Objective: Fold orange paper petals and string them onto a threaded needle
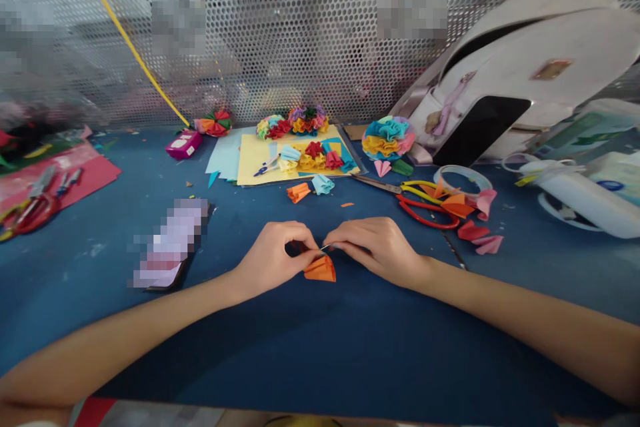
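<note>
Near the middle of the blue table, my left hand [283,250] is closed in a pinch on a folded orange paper piece [321,269], which fans out below the fingertips. Facing it, my right hand [377,247] pinches a thin pale strand [326,247] that runs between both sets of fingertips. Whether it is wire, thread or something else cannot be made out. Just beyond the hands lie another pleated orange paper piece [299,193] and a light blue one [323,184]. Red and yellow handled scissors [430,213] rest beyond my right hand.
A phone [173,243] lies left of my hands. Yellow paper sheets [250,163] carry pleated paper pieces, with paper flowers [309,120] behind. To the right are a tape roll [465,180], a dark tablet-like device [483,127] and a pale backpack [545,47]. Perforated metal [300,27] borders the back.
</note>
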A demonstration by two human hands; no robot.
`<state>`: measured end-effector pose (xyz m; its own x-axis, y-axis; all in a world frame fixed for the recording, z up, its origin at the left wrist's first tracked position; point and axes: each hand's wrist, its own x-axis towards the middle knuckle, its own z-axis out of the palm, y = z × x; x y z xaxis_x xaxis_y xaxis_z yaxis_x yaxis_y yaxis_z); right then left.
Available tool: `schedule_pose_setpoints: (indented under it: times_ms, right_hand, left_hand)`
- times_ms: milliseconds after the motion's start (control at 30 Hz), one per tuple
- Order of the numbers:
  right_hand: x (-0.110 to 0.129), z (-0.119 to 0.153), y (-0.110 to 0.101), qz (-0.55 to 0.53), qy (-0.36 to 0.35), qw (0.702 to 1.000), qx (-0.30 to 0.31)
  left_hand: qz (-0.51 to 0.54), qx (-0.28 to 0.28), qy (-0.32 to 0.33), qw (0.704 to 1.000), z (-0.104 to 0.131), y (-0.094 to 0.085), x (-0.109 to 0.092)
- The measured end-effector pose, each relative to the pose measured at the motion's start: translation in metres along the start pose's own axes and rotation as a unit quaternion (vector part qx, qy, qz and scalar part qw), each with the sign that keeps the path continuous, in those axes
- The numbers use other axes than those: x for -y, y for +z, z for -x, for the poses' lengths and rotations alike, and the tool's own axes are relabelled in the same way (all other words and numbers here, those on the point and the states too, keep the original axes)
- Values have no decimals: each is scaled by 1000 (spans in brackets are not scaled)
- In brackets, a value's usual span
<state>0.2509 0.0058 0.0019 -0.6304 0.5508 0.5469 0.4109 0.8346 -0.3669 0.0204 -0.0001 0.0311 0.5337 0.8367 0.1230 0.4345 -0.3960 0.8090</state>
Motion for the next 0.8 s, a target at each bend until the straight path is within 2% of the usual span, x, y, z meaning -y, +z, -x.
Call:
schedule_pose_setpoints:
  times_ms: [233,500,800]
  right_hand:
    - [1,-2,-1,-30,-9,999,-22]
    - [5,-6,-4,-139,7,988,-60]
    - [4,-5,1,-112,31,992,-39]
  left_hand:
    - [17,9,-8,1000,1,0,1]
    - [52,18,-44,998,-1,0,2]
    - [31,16,-32,999,-3,1,1]
